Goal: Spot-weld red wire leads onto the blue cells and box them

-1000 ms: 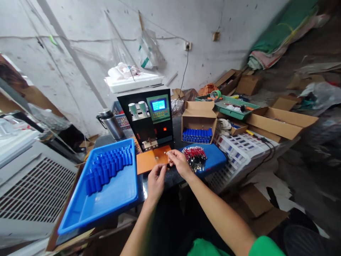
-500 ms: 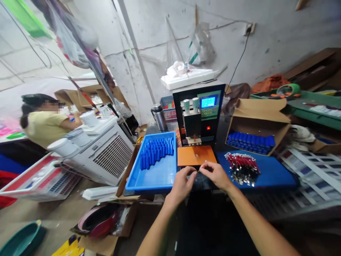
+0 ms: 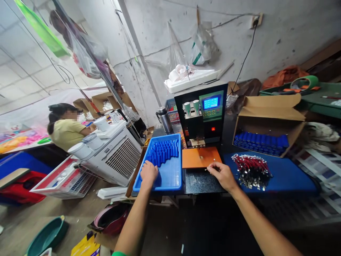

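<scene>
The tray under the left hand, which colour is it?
Blue; the tray shows best in the head view.

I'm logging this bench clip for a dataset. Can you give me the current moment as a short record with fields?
left hand: inside the blue tray, beside the blue cells
right hand: pinching a small metal piece at the edge of the orange plate
machine: behind the plate, screen lit
wired parts: heaped on the blue mat
cardboard box: open, holding more blue cells
other person: seated at far left
</scene>
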{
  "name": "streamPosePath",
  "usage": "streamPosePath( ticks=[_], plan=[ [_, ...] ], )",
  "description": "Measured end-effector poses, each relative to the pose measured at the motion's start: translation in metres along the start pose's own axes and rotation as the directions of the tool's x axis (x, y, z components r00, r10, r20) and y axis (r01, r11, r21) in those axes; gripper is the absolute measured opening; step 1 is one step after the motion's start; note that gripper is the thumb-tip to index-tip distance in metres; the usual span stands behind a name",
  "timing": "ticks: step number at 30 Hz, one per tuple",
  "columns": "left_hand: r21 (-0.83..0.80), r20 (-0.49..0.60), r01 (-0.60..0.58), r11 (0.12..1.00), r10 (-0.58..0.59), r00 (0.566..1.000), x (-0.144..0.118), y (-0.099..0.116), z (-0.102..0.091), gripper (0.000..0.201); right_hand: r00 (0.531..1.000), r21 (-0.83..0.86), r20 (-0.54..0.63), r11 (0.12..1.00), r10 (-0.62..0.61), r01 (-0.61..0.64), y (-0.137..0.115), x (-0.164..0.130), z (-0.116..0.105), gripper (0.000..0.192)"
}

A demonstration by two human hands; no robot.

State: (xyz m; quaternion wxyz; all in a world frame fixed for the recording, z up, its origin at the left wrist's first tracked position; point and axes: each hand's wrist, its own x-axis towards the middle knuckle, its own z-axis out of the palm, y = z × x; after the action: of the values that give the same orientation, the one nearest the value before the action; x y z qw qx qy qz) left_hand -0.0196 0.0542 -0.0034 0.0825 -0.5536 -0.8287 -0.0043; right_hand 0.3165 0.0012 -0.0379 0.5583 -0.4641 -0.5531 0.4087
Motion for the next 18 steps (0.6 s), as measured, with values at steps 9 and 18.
streamPosePath(
  ticks=[9,18],
  plan=[
    [-0.005,0.004,0.019,1.0,-0.019,1.0,0.007,0.013,0.013,0.082,1.0,0.077,0.007,0.997,-0.009,0.008,0.0,0.016,-0.001,0.036],
    [-0.244,0.002,0.12,0.962,-0.123,0.992,0.01,0.012,0.022,0.081,1.0,0.138,0.004,0.99,-0.001,0.0,0.013,0.012,-0.004,0.035]
  ],
)
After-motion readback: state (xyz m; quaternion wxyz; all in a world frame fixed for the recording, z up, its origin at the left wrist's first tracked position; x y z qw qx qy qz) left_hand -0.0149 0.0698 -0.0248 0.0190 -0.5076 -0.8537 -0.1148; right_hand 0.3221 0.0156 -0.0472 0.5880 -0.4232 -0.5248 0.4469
